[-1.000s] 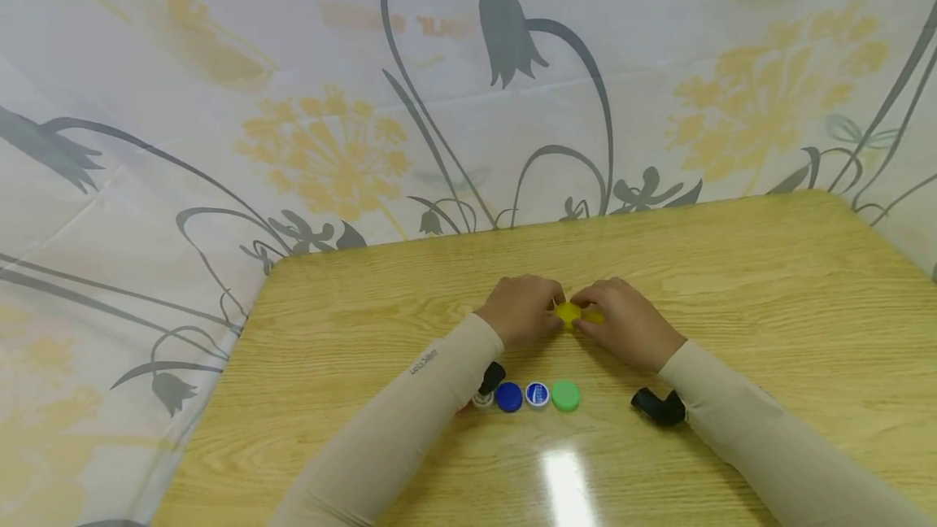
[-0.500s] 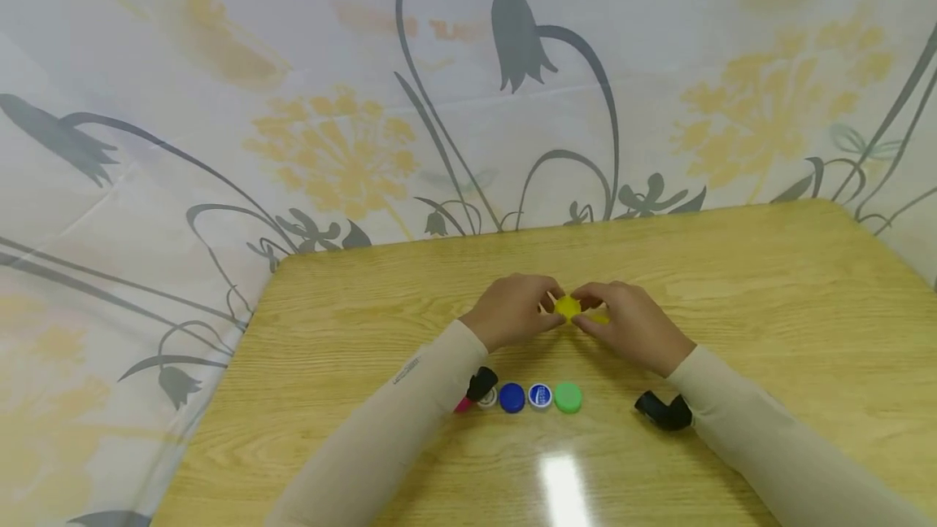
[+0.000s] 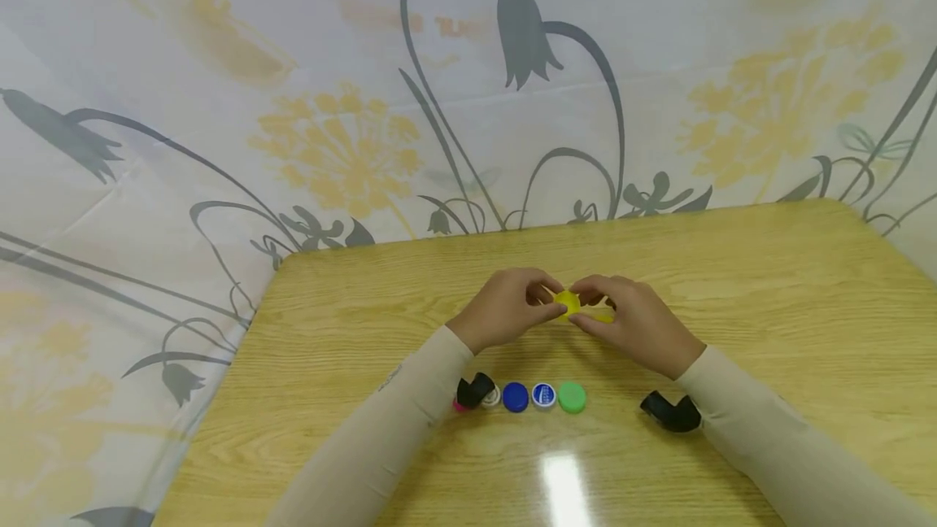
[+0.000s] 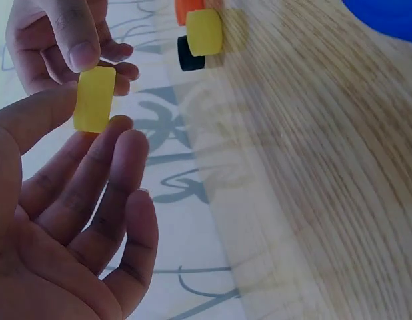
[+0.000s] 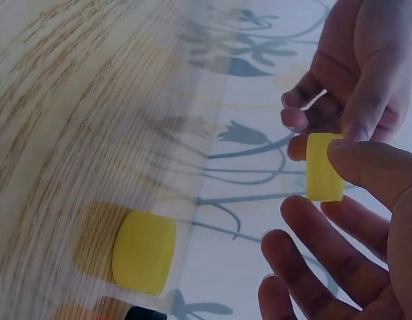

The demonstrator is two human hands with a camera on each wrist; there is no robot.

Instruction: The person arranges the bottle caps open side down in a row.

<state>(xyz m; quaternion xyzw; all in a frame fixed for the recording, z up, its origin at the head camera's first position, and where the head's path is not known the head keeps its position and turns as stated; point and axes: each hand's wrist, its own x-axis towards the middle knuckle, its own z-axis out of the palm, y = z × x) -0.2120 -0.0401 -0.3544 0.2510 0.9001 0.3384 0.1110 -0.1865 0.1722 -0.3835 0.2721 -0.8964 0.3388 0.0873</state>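
Observation:
Between both hands, above the table, is a yellow bottle cap, shown edge-on in the left wrist view. My left hand pinches it from the left with thumb and fingertips, the other fingers loosely bent. From the opposite side my right hand pinches the same cap between thumb and fingers. A second yellow cap stands on the table past the right hand, partly hidden by that hand in the head view. Beside it are an orange cap and a black cap.
Nearer the body lies a row of caps: pink, partly hidden, greyish white, blue, white with blue print and green. Black wrist mounts hang under the sleeves. A patterned cloth lines the table's far edge.
Both hands have risen slightly with the yellow cap, which has tilted. My left wrist has swung a little left, baring the pink cap. The head view has shifted slightly.

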